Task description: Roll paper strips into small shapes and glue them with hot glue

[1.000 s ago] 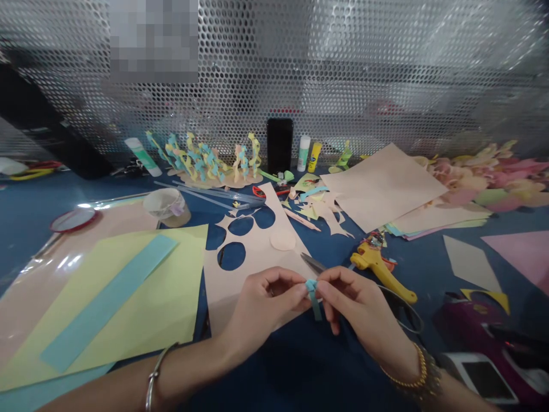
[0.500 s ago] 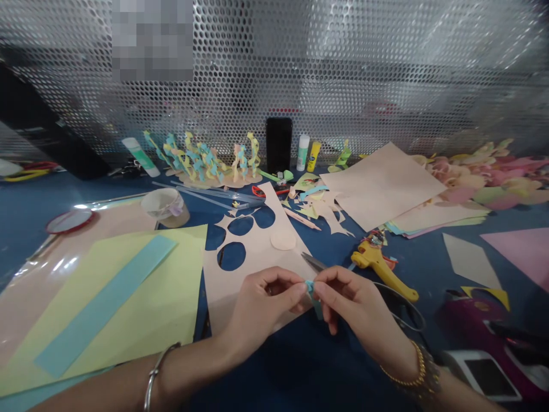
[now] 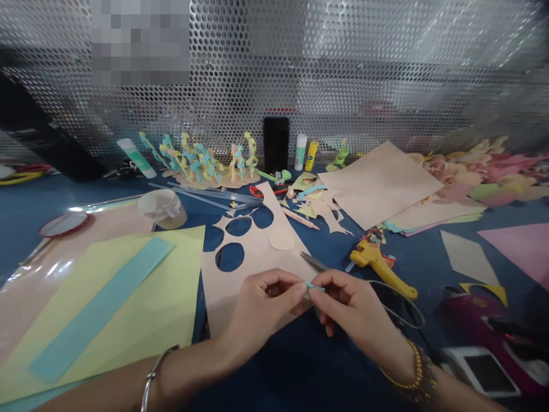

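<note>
Between my two hands, close to the table's front, is a small light-blue paper strip [image 3: 315, 286], mostly covered by fingers. My left hand [image 3: 270, 300] pinches its left end with thumb and forefinger. Pinching the other end is my right hand [image 3: 349, 300], its lower fingers curled beneath. Under and behind the hands lies a pale pink paper sheet [image 3: 227, 292] with round holes cut in it. A loose pale paper circle [image 3: 282, 238] rests on that sheet. The scissors [image 3: 313, 261] point up-left just behind my right hand, which hides their handles in part.
A yellow hot glue gun [image 3: 381, 266] lies at the right, near a purple device [image 3: 472, 323]. On the left, a blue strip [image 3: 103, 309] rests on yellow-green paper [image 3: 171, 309]. Curled paper pieces [image 3: 201, 160], glue sticks [image 3: 301, 151] and a phone [image 3: 276, 143] line the back.
The blue strip, which looked bunched at the fingertips, now shows as a flatter piece reaching over the right thumb. Both hands keep their pinch in nearly the same place. The view has shifted slightly.
</note>
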Available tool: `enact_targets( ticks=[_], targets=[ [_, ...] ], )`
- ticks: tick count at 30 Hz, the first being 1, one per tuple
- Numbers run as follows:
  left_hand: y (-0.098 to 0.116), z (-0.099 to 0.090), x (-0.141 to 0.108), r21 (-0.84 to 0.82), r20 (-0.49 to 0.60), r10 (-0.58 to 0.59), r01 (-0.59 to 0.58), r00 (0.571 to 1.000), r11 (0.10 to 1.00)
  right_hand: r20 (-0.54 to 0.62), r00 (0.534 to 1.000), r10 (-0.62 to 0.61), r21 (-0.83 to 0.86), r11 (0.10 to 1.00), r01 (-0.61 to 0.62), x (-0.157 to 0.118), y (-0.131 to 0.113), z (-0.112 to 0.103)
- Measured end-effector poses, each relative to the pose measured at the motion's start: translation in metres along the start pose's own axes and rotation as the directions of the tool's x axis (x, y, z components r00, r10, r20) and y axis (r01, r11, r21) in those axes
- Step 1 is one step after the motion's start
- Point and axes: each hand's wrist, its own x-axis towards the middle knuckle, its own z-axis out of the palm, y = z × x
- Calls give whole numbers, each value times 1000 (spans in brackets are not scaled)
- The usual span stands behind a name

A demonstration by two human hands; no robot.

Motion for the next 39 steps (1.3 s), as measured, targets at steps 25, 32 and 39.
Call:
enact_targets(
  ticks=[25, 32, 39],
  targets=[
    [-11, -5, -1, -19, -18, -41, 41, 999, 999, -9, 1000, 4, 48, 999, -4, 2, -1, -4],
    [-11, -7, -1, -44, 23, 8, -7, 1000, 999, -3, 1000, -10, 39, 999, 11, 1, 1, -5],
    [-9, -5, -7, -68, 41, 20, -17, 999, 998, -44, 994, -103, -54, 993, 101, -3, -1, -5]
  ],
)
